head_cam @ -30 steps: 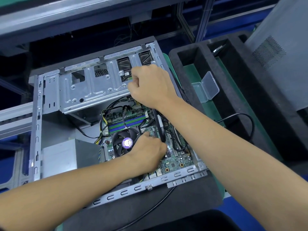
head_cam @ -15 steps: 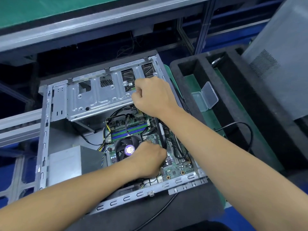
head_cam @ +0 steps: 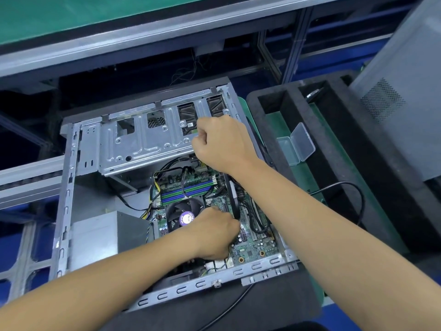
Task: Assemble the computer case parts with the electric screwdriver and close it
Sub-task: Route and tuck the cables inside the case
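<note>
We look down on the open grey steel computer case [head_cam: 69,187], lying on its side on a black foam pad on the surface, its interior facing up. Our right hand [head_cam: 224,142] is over the far right corner of the case, at the right end of the silver perforated drive cage [head_cam: 143,142]; its fingers are curled into a fist, but what they close on is hidden, so we cannot tell what it holds. Our left hand [head_cam: 214,232] reaches into the middle of the case and rests on the green motherboard [head_cam: 253,247], just right of the round black cooler fan with its purple centre sticker [head_cam: 185,215]; its fingers are curled down with the tips hidden, so we cannot tell its grip either. A thick black cable [head_cam: 232,197] runs inside the case between our two hands. In the near left part of the case sits the grey metal power supply box [head_cam: 95,237]. To the right of the case, a small clear plastic box with its lid open [head_cam: 296,144] lies in a black foam tray [head_cam: 334,168], and a thin black cord [head_cam: 358,197] curves over that tray.
</note>
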